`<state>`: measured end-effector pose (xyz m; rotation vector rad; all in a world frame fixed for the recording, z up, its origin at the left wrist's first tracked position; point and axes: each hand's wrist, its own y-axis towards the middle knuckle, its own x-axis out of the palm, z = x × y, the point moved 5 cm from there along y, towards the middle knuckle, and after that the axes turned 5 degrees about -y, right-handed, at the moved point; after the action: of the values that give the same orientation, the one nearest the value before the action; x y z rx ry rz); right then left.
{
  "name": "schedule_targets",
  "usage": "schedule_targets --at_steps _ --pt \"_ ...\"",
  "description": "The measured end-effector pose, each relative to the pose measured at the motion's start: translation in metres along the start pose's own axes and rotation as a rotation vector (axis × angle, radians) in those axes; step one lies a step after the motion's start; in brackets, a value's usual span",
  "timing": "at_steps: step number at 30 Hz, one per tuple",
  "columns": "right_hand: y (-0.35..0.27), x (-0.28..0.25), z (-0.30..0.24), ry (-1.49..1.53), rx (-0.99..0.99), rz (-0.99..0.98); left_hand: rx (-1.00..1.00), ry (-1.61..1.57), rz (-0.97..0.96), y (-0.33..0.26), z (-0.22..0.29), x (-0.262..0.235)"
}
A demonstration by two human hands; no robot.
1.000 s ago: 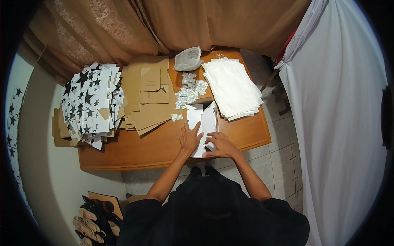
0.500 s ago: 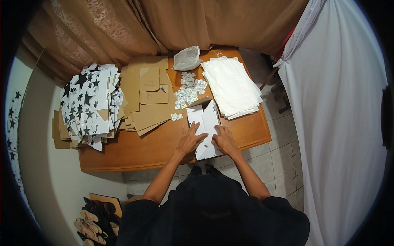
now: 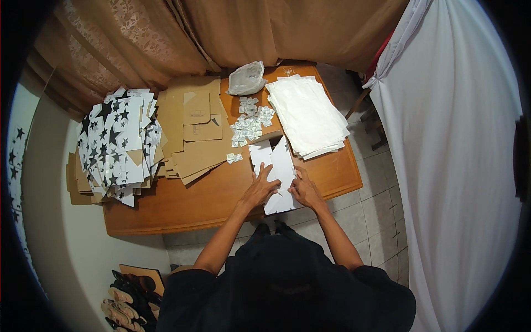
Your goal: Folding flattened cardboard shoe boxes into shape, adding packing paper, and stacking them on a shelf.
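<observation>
A white cardboard box (image 3: 286, 166) with small dark marks along its edges lies at the table's near edge, partly folded, a brown inner flap showing at its far end. My left hand (image 3: 260, 190) rests on the box's left side, fingers spread and stretched, thumb toward the middle seam. On the opposite side, my right hand (image 3: 307, 191) has its fingers bent around the right edge, closed on the box. Some of the box's surface is hidden under both hands. Small printed packets (image 3: 251, 120) lie loosely scattered just beyond the box.
A stack of white sheets (image 3: 307, 115) lies to the right. Flat brown cardboard pieces (image 3: 185, 145) and a tall pile of star-patterned white card (image 3: 113, 141) fill the left. At the back is a translucent plastic bag (image 3: 246, 78). The wooden table's (image 3: 182, 206) front edge is close to me.
Both hands have shifted slightly on the box. My right fingers have moved toward the right edge and bent more. The whole view has shifted slightly left.
</observation>
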<state>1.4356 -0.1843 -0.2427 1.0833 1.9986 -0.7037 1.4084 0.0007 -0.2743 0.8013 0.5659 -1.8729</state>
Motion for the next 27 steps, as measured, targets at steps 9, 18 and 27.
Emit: schedule_targets --at_steps 9,18,27 --pt "0.0 0.004 0.001 -0.019 0.07 0.012 0.028 -0.041 0.001 -0.002 -0.002 0.001" --pt "0.004 0.016 0.005 0.019 0.138 0.137 0.035 -0.054 0.035 -0.003 -0.005 0.005" --pt "0.005 0.021 0.008 0.036 0.205 0.077 0.03 -0.068 0.025 -0.003 -0.006 0.006"
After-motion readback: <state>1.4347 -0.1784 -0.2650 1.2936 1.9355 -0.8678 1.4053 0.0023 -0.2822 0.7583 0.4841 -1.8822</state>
